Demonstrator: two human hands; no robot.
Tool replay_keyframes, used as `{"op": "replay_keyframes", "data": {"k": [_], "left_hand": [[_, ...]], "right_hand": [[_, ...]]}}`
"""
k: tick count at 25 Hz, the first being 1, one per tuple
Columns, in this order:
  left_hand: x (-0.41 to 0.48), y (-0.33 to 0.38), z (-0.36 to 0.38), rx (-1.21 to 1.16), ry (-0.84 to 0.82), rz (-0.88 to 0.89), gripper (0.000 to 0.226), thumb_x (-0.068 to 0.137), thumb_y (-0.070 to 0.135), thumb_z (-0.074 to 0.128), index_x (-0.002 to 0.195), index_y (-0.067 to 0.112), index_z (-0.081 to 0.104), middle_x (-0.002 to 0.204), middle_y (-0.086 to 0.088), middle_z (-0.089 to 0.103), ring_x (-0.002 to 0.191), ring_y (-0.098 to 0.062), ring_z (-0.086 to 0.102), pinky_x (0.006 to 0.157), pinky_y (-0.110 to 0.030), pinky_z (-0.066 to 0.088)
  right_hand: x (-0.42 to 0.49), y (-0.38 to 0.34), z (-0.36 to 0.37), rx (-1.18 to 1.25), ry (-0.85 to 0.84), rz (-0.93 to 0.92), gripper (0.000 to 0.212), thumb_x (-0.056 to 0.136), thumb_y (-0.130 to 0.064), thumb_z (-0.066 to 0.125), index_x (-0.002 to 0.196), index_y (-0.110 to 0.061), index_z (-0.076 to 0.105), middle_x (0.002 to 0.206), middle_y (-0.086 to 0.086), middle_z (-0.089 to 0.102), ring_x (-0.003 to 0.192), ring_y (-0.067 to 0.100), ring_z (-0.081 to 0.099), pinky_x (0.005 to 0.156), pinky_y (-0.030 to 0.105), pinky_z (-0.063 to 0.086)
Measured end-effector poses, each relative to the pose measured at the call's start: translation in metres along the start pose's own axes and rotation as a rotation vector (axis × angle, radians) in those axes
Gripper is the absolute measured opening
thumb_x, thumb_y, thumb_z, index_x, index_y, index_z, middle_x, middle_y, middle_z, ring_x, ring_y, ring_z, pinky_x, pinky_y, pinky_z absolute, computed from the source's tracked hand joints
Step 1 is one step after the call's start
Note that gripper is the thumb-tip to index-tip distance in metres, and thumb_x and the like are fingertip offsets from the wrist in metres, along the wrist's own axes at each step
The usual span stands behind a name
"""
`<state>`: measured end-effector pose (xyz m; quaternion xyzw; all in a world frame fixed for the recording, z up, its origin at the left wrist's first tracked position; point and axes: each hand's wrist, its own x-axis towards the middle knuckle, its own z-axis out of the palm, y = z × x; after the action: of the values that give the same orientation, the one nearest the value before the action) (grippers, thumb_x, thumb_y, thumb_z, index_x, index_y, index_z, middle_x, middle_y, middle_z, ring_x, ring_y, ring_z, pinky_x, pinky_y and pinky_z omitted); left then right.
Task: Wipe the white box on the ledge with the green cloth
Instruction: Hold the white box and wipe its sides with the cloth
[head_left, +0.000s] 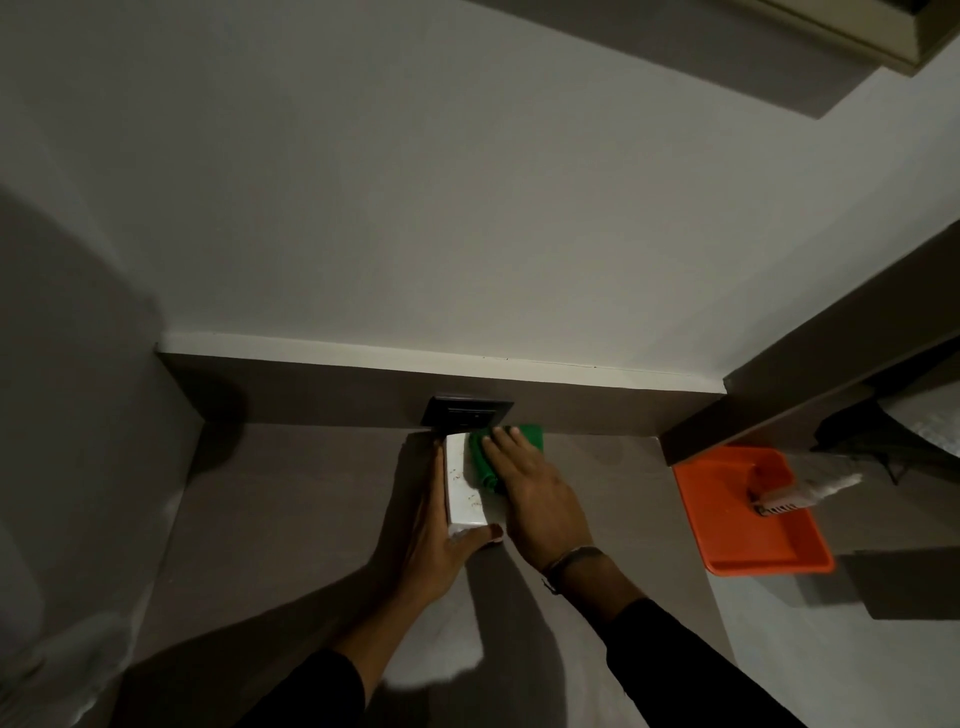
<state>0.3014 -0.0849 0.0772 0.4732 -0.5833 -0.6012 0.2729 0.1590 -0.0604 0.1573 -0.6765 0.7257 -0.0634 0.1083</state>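
Observation:
A white box (464, 488) with small red marks lies on the grey-brown ledge (291, 499), its long side pointing toward the wall. My left hand (441, 530) grips the box along its left side, thumb across the near end. A green cloth (527, 439) lies bunched on the far right part of the box top. My right hand (530, 488) presses flat on the cloth, fingers extended toward the wall. Most of the cloth is hidden under that hand.
A black switch plate (467, 413) sits on the brown wall strip just behind the box. An orange tray (753, 525) holding a tube-like item stands to the right on the ledge. A brown beam (810, 374) runs diagonally at the right. The left wall is close.

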Motion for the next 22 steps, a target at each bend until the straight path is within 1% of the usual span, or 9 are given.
{"op": "replay_keyframes", "data": {"k": [3, 5, 7, 10, 12, 15, 16, 19, 22], "left_hand": [[-0.002, -0.003, -0.002, 0.063, -0.009, 0.020, 0.103, 0.078, 0.019, 0.085, 0.157, 0.031, 0.020, 0.161, -0.002, 0.038, 0.148, -0.016, 0.040, 0.120, -0.041, 0.042], [-0.001, -0.002, -0.001, 0.072, -0.035, 0.028, 0.102, 0.075, 0.012, 0.088, 0.157, 0.017, 0.027, 0.154, -0.006, 0.048, 0.139, -0.010, 0.051, 0.113, -0.040, 0.051], [-0.002, 0.005, 0.000, 0.089, -0.021, 0.082, 0.103, 0.074, 0.017, 0.090, 0.155, 0.005, 0.028, 0.156, -0.011, 0.043, 0.143, -0.008, 0.044, 0.120, -0.030, 0.040], [-0.006, 0.006, -0.001, 0.081, 0.022, 0.073, 0.114, 0.078, 0.048, 0.082, 0.160, 0.038, 0.003, 0.169, 0.013, 0.011, 0.152, 0.001, 0.013, 0.123, -0.027, 0.015], [-0.007, -0.005, -0.001, 0.101, 0.026, 0.046, 0.108, 0.083, 0.048, 0.077, 0.160, 0.038, 0.002, 0.170, 0.017, 0.005, 0.154, 0.001, 0.009, 0.125, -0.024, 0.012], [-0.008, -0.011, 0.003, 0.137, -0.045, -0.094, 0.076, 0.095, 0.016, 0.066, 0.156, 0.007, 0.023, 0.166, -0.017, 0.029, 0.153, -0.030, 0.031, 0.124, -0.037, 0.028], [-0.010, -0.005, 0.000, 0.142, -0.085, -0.099, 0.070, 0.095, 0.017, 0.065, 0.153, 0.003, 0.028, 0.160, -0.023, 0.038, 0.147, -0.035, 0.040, 0.120, -0.038, 0.035], [-0.002, 0.001, -0.005, 0.069, -0.040, -0.044, 0.095, 0.081, 0.044, 0.079, 0.156, 0.013, 0.028, 0.148, -0.010, 0.052, 0.135, -0.020, 0.055, 0.106, -0.024, 0.051], [-0.006, 0.011, -0.007, 0.104, -0.023, 0.054, 0.098, 0.076, 0.014, 0.088, 0.155, 0.006, 0.030, 0.147, -0.001, 0.048, 0.135, -0.005, 0.051, 0.101, 0.001, 0.038]], "right_hand": [[-0.042, 0.004, -0.004, -0.064, -0.039, -0.179, 0.083, 0.082, 0.004, 0.069, 0.153, -0.023, 0.034, 0.160, 0.003, 0.033, 0.147, 0.022, 0.028, 0.118, 0.043, 0.026], [-0.055, 0.017, -0.015, -0.085, -0.020, -0.132, 0.087, 0.079, 0.012, 0.064, 0.151, -0.027, 0.036, 0.158, 0.000, 0.035, 0.146, 0.021, 0.031, 0.117, 0.042, 0.027], [-0.033, 0.025, -0.022, -0.079, 0.023, -0.018, 0.082, 0.083, 0.013, 0.055, 0.151, -0.027, 0.037, 0.159, -0.001, 0.036, 0.148, 0.021, 0.030, 0.116, 0.037, 0.023], [0.019, 0.010, -0.025, -0.066, 0.028, 0.037, 0.071, 0.091, 0.000, 0.054, 0.154, -0.027, 0.032, 0.161, 0.001, 0.034, 0.149, 0.023, 0.029, 0.117, 0.038, 0.027], [0.031, -0.008, -0.020, -0.056, -0.027, -0.020, 0.073, 0.091, -0.005, 0.059, 0.155, -0.027, 0.029, 0.163, 0.001, 0.029, 0.150, 0.023, 0.025, 0.118, 0.038, 0.024], [-0.005, -0.021, -0.014, -0.066, -0.114, -0.211, 0.081, 0.083, -0.011, 0.075, 0.152, -0.026, 0.035, 0.161, 0.002, 0.034, 0.148, 0.023, 0.029, 0.117, 0.039, 0.020], [-0.025, -0.019, -0.013, -0.066, -0.127, -0.278, 0.080, 0.082, -0.007, 0.074, 0.151, -0.026, 0.038, 0.159, 0.001, 0.038, 0.146, 0.023, 0.033, 0.117, 0.040, 0.024], [-0.063, 0.010, -0.023, -0.100, -0.126, -0.278, 0.081, 0.080, 0.006, 0.068, 0.148, -0.031, 0.043, 0.155, -0.004, 0.044, 0.143, 0.019, 0.040, 0.117, 0.039, 0.029], [-0.036, 0.036, -0.034, -0.081, -0.049, -0.051, 0.085, 0.076, 0.015, 0.051, 0.146, -0.033, 0.046, 0.153, -0.004, 0.047, 0.138, 0.022, 0.047, 0.115, 0.039, 0.038]]}}
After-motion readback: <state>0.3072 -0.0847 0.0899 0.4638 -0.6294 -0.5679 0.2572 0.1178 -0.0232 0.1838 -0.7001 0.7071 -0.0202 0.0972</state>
